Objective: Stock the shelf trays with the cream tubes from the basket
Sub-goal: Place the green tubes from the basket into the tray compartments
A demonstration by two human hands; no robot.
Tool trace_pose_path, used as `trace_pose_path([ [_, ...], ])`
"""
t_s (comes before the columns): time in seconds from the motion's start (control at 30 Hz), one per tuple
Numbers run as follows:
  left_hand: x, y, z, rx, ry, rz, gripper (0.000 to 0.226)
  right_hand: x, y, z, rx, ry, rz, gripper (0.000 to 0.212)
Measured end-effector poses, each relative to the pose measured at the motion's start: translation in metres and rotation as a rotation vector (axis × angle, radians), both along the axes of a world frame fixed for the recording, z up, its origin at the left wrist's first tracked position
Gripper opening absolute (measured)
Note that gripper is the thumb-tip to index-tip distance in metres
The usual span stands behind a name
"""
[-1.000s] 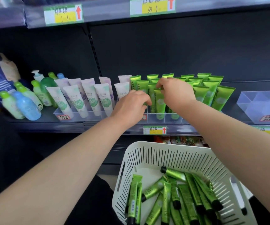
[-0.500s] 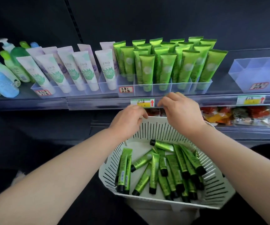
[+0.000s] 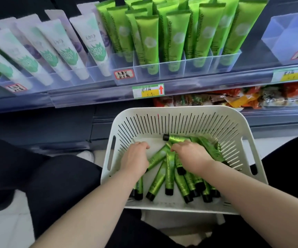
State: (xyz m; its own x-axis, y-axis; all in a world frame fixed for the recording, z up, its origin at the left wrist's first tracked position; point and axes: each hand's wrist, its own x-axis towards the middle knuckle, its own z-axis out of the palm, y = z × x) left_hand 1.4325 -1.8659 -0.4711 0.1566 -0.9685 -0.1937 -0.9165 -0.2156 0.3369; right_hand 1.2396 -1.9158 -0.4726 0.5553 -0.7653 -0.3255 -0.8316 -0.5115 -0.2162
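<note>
The white slotted basket (image 3: 180, 116) sits on my lap below the shelf, with several green cream tubes (image 3: 169, 178) with black caps lying in it. Both my hands are down among them. My left hand (image 3: 135, 157) has its fingers curled over the lower end of one slanting tube. Fingers of my right hand (image 3: 192, 156) curl round tubes in the middle of the pile. Above, the clear shelf tray (image 3: 198, 64) holds several upright green tubes (image 3: 176, 34) in its compartments.
White tubes (image 3: 64, 51) fill the clear tray to the left. Another clear tray (image 3: 291, 36) stands at the right of the shelf. A price tag (image 3: 148, 90) hangs on the shelf edge. Snack packets (image 3: 234, 99) lie on the lower shelf. My black-clad leg (image 3: 37, 176) is beside the basket.
Both hands came away from the green tubes on the shelf, dropped past the basket rim and now lie curled on the tubes inside. The view tilted down.
</note>
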Motion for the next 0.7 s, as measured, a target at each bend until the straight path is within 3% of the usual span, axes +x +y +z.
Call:
trace_pose_path([
  [0.1, 0.004, -0.005, -0.001, 0.006, 0.022, 0.058, 0.052, 0.009, -0.004, -0.009, 0.05, 0.106, 0.041, 0.078],
  [0.2, 0.009, -0.008, -0.002, -0.003, 0.019, 0.089, 0.047, 0.015, -0.004, -0.016, 0.147, 0.184, 0.059, 0.082],
  [0.33, 0.013, -0.01, -0.006, 0.023, -0.017, 0.083, 0.048, 0.018, -0.003, -0.022, 0.073, 0.161, 0.05, 0.046],
  [0.43, 0.014, -0.012, -0.009, 0.11, -0.082, -0.024, 0.053, 0.014, -0.004, -0.019, 0.082, 0.102, 0.023, 0.041],
  [0.6, 0.014, -0.016, -0.012, 0.311, -0.231, -0.183, 0.043, 0.007, -0.002, -0.003, 0.302, -0.12, -0.138, 0.024],
  [0.7, 0.008, -0.015, -0.01, 0.381, -0.333, -0.284, 0.036, 0.006, -0.003, 0.008, 0.225, -0.215, -0.173, 0.014],
])
